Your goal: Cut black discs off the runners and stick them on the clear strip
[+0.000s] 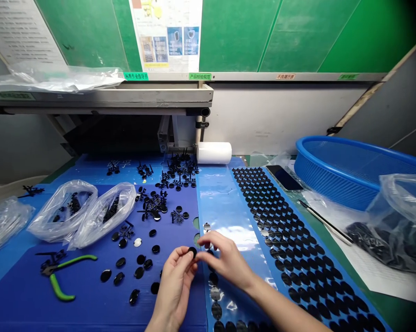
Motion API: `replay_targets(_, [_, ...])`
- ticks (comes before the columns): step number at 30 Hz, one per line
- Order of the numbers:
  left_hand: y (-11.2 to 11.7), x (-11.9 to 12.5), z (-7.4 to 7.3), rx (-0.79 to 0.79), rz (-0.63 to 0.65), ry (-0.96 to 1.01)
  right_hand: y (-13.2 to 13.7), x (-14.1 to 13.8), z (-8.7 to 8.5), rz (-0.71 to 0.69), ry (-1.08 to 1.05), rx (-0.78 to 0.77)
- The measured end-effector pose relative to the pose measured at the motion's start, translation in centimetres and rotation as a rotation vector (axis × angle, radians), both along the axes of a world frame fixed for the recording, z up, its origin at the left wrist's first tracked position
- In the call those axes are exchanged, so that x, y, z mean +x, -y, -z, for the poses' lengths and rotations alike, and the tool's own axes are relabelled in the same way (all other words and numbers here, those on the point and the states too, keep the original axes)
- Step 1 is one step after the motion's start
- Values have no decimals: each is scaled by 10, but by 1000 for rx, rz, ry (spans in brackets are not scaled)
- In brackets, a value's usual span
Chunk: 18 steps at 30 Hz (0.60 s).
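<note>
My left hand (174, 282) pinches a small round black cap (192, 251) between thumb and fingers, low in the middle of the head view. Close to its right is my right hand (228, 259), with thumb and index finger apart; the thumb tip reaches the cap's edge, though I cannot tell whether it touches. Loose black caps (139, 272) lie on the dark blue sheet (90, 311) left of my hands. Beneath my right hand runs a column of round black pieces (216, 310) on a clear-covered light blue strip (225, 203).
Green-handled cutters (57, 286) and two plastic bags of black parts (106, 216) lie left. Black sprues (154, 203) are heaped behind. Rows of black discs (298, 251) stretch along the right. Beyond are a phone (284, 177), a pen (323, 220), a blue basket (332, 180) and a white roll (214, 153).
</note>
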<state>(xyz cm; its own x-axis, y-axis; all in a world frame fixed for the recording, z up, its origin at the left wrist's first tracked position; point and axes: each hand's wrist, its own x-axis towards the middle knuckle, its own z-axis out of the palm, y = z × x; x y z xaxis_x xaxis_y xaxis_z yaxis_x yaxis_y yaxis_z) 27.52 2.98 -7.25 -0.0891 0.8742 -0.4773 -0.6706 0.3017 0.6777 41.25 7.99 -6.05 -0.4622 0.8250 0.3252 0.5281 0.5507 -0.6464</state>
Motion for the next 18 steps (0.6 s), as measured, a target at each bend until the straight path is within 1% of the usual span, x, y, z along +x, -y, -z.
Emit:
replay_targets(3, [5, 9, 0, -4, -57, 45, 20, -9, 1, -32, -62, -25])
replay_targets(6, [9, 18, 2, -7, -65, 30, 27, -10, 7, -38, -93, -25])
replay_targets(9, [14, 19, 0, 39, -4, -65, 19, -5, 11, -14, -93, -8])
replay_targets(10, [16, 16, -1, 49, 19, -96, 13, -2, 12, 11, -86, 0])
replay_targets(11, [18, 11, -2, 59, 39, -171, 3, 2, 13, 45, -73, 9])
replay_targets(12, [21, 3, -2, 82, 58, -317, -8, 7, 14, 86, -56, 19])
replay_targets(13, [24, -5, 0, 119, 81, -533, -21, 12, 14, 126, -33, 30])
replay_targets(15, [29, -25, 6, 228, 152, -1174, -50, 22, 17, 192, 27, 56])
replay_targets(16, [31, -34, 11, 254, 199, -1476, -64, 26, 20, 194, 67, 66])
replay_targets(17, [33, -42, 16, 253, 242, -1716, -76, 29, 22, 174, 111, 75])
replay_targets(18, [33, -49, 22, 235, 276, -1870, -85, 31, 25, 143, 156, 84])
